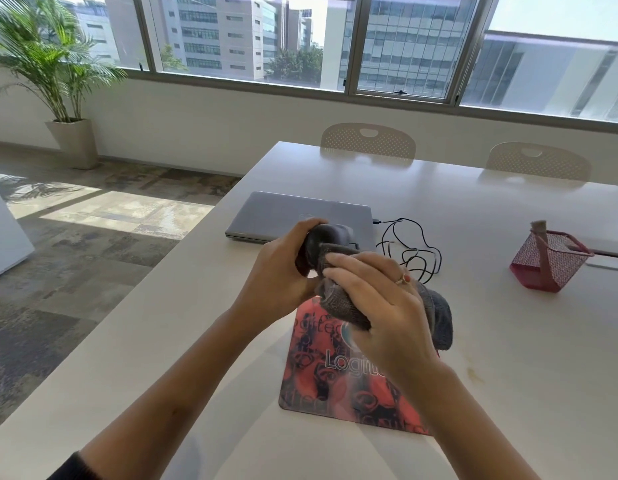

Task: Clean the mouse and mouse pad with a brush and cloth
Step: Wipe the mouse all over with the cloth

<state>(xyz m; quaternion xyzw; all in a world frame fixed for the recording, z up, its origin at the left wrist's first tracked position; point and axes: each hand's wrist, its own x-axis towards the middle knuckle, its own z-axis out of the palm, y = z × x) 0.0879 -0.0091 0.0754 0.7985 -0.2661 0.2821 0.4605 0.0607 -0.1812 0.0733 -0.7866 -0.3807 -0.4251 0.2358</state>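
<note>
Two hands work on the mouse (326, 239), which is lifted clear of the bench (473, 341) above the far edge of the mouse pad (321, 386): the left hand (276, 271) curls round its body, and the right hand (380, 306) grips a bunched grey cloth (338, 306) and presses it against the mouse's near side. A firm rub could probably twist the mouse out of the left hand's hold, and its cable (409, 251), which lies in loose loops towards the closed laptop (293, 216), might snag or tug as the mouse turns. Trailing cloth may also drag across the pad and shift it. Most of the mouse is covered by fingers and cloth, so its buttons, wheel and underside cannot be made out. Something stands in the red mesh basket (550, 261) to the right; whether that is the brush is unclear.
</note>
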